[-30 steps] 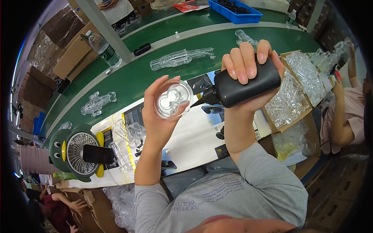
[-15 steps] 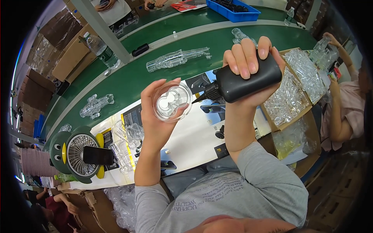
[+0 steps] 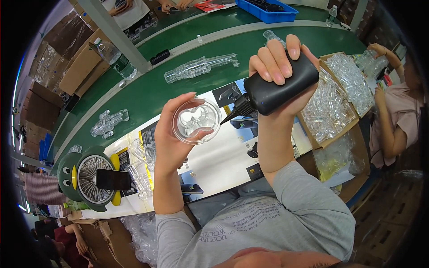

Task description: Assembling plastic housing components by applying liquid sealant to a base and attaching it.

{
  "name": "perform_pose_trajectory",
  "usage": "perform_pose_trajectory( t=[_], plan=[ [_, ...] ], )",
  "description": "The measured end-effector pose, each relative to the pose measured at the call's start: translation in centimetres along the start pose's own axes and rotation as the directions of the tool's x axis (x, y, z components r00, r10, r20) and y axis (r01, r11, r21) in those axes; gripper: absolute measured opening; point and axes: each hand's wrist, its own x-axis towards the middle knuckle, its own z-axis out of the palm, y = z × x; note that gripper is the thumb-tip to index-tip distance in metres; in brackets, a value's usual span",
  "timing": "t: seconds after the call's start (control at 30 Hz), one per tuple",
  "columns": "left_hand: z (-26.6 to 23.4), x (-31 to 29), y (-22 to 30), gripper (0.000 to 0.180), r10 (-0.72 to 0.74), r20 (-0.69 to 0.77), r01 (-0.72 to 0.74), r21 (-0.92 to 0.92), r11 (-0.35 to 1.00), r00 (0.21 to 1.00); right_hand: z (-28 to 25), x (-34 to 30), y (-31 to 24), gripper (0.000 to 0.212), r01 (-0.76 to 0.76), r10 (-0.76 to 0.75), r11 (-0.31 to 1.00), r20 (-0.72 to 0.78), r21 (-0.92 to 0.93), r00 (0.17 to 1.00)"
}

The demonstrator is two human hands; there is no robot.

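Note:
My left hand point(image 3: 166, 138) is closed on a round clear plastic piece point(image 3: 195, 127), its fingers along the left rim. Inside the piece two rounded hollows lie side by side. My right hand point(image 3: 279, 64) grips a black squeeze bottle point(image 3: 286, 89), tilted with its nozzle point(image 3: 237, 112) pointing down and left. The nozzle's thin tip is at the right rim of the clear piece; whether it touches, I cannot tell. Beyond my hands a long clear plastic assembly point(image 3: 201, 67) lies on the green table point(image 3: 147, 87).
Several clear parts fill a cardboard box point(image 3: 328, 111) at the right. A penguin-shaped fan point(image 3: 89, 178) with a phone point(image 3: 113, 179) before it stands at the left. Printed sheets point(image 3: 214, 165) cover the near table. A co-worker point(image 3: 391, 107) sits at the right; a blue tray point(image 3: 268, 13) is far back.
The clear piece has turned slightly in my left hand, so its two hollows sit more level. The nozzle tip stays by its right rim, and the bottle remains in my right hand.

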Motion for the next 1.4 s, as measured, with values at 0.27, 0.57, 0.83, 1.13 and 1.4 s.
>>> perform_pose_trajectory(
  t=[0.27,0.57,0.83,1.13,1.4],
  plan=[
    [-0.4,0.0,0.0,0.070,-0.044,-0.007,0.042,-0.136,0.990,0.999,-0.2,0.2,0.0,0.029,-0.035,0.035,0.998,0.009,0.043,0.999],
    [-0.9,0.1,-0.7,0.061,-0.026,0.074,0.044,-0.256,0.966,0.997,-0.4,0.3,-0.2,0.029,-0.060,0.059,0.995,0.013,0.080,0.998],
    [-1.3,0.5,-0.9,0.054,-0.002,0.114,0.032,-0.268,0.963,0.993,-0.5,0.3,-0.1,0.028,-0.075,0.075,0.991,0.004,0.107,0.997],
    [-1.9,0.4,-0.9,0.055,0.002,0.155,0.035,-0.240,0.970,0.988,-0.3,0.1,-0.3,0.029,-0.048,0.046,0.996,0.021,0.074,0.999],
    [-2.1,0.3,-0.7,0.051,-0.018,0.182,0.064,-0.254,0.965,0.983,-0.6,0.1,-0.3,0.029,-0.047,0.043,0.996,0.043,0.079,0.998]
  ],
)
